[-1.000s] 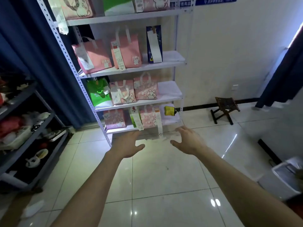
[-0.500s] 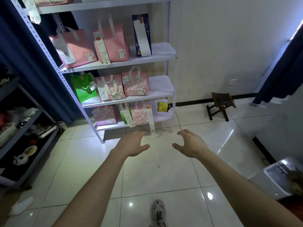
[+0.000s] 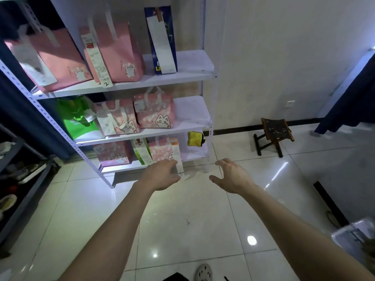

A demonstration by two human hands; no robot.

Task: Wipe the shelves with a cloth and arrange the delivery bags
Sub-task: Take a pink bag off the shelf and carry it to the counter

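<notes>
1. Reaching fwd from the lower edge, both arms are seen ending near frame centre. The left grip (image 3: 160, 175) and right grip (image 3: 233, 177) are held over the tiled floor (image 3: 182, 220), just in front of the white shelf unit (image 3: 182, 78).
2. Both grips are spread, fingers loosely bent, nothing held.
3. The left grip overlaps the long receipt (image 3: 178, 157) hanging off a pink cat bag (image 3: 162, 151) on the btm shelf; contact can't be told.
4. The yellow cloth (image 3: 195, 138) is lying at the right end of the btm shelf, above and between the grips, apart from both.
5. Btm shelf, centre-left: a 2nd pink cat bag (image 3: 113, 153) and a green-white bag (image 3: 142, 151) are stood beside the first.
6. Mid shelf: a green bag (image 3: 79, 118) and two pink cat bags (image 3: 154, 112) are lined up; the right end is bare.
7. Upper shelf, upper left of frame: two large pink bags (image 3: 119, 55) are tilted, w/ a blue bag (image 3: 162, 37) upright to their right.
8. A small wooden stool (image 3: 273, 132) is seen at right by the wall; a shoe (image 3: 203, 272) at btm centre.
</notes>
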